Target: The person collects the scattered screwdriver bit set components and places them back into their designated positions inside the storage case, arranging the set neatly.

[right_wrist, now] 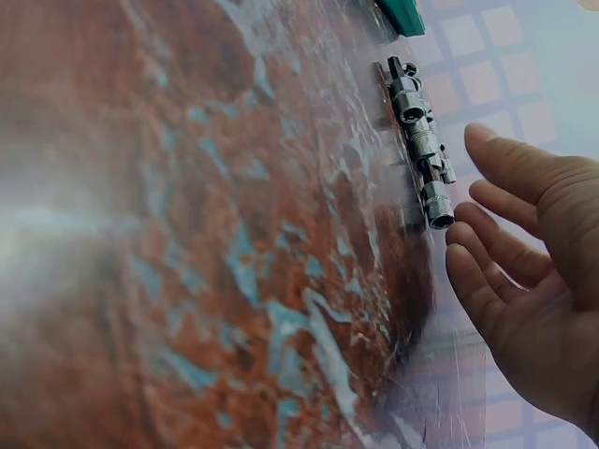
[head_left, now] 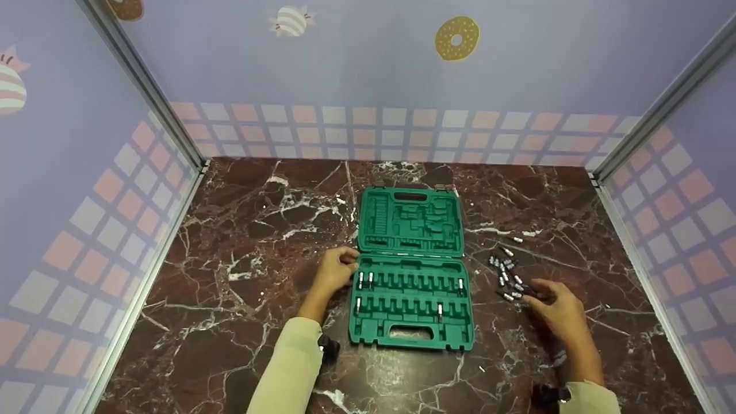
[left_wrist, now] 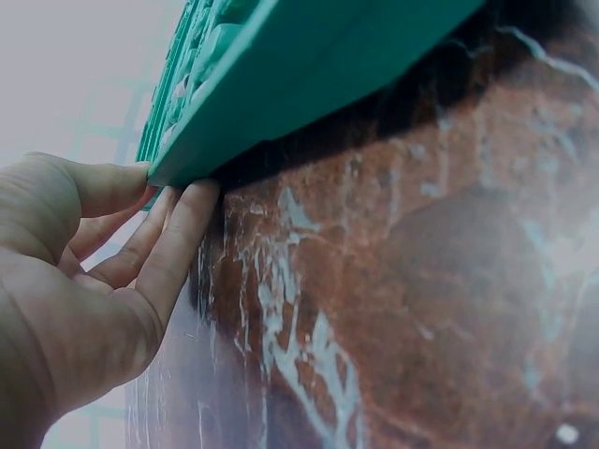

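A green case [head_left: 411, 270] lies unfolded on the marbled table, with several metal bits [head_left: 440, 311] standing in the slots of its lower half. At its left edge, near the hinge, is the left hand [head_left: 334, 273]; in the left wrist view this hand [left_wrist: 103, 271] touches the case's edge [left_wrist: 281, 84] with thumb and fairly straight fingers. The right hand [head_left: 558, 307] is beside a loose pile of metal bits [head_left: 503, 276], right of the case. In the right wrist view, the relaxed fingers of this hand [right_wrist: 543, 243] are parted close to the bits [right_wrist: 426, 140], and nothing shows between them.
Marbled table [head_left: 253, 224] extends around the case. Patterned panels [head_left: 368, 75] stand at the back and both sides, with metal posts [head_left: 144, 80] at the corners. A small white speck [head_left: 482, 368] lies on the table's near part, right of the case.
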The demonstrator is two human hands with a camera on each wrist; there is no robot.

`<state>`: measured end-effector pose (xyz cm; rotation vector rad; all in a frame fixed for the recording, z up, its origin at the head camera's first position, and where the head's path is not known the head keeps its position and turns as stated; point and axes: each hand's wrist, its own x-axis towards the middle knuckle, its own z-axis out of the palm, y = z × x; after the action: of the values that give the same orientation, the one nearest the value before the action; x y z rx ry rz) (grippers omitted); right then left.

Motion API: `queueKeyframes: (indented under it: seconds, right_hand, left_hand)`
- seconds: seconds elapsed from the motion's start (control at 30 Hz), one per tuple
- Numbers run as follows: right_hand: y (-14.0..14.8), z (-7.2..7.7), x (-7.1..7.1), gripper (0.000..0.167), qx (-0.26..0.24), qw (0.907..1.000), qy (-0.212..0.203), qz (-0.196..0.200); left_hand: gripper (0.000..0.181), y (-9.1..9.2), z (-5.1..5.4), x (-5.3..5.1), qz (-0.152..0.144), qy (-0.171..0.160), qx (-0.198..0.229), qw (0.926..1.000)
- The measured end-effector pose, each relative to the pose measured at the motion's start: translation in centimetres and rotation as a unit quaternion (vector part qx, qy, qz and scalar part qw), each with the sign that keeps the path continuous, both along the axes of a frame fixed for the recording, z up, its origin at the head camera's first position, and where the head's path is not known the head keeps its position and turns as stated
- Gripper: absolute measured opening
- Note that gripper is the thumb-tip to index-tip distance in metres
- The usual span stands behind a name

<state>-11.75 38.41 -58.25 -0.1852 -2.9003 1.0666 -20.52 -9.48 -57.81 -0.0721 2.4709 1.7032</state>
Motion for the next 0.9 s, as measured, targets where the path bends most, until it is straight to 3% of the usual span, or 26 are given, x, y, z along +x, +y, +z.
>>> queueKeyframes:
  seconds: [0.43, 0.9]
  right_hand:
    - [-0.13, -0.85, -0.16, 0.038, 0.045, 0.9988, 0.020, 0.005]
    - [-0.34, -0.69, 0.18, 0.019, 0.075, 0.9965, 0.026, 0.025]
  left_hand:
    - [0.020, -0.17, 0.08, 0.05, -0.001, -0.005, 0.002, 1.0000]
    - [0.020, -0.11, 0.03, 0.16, 0.000, 0.007, -0.014, 0.9999]
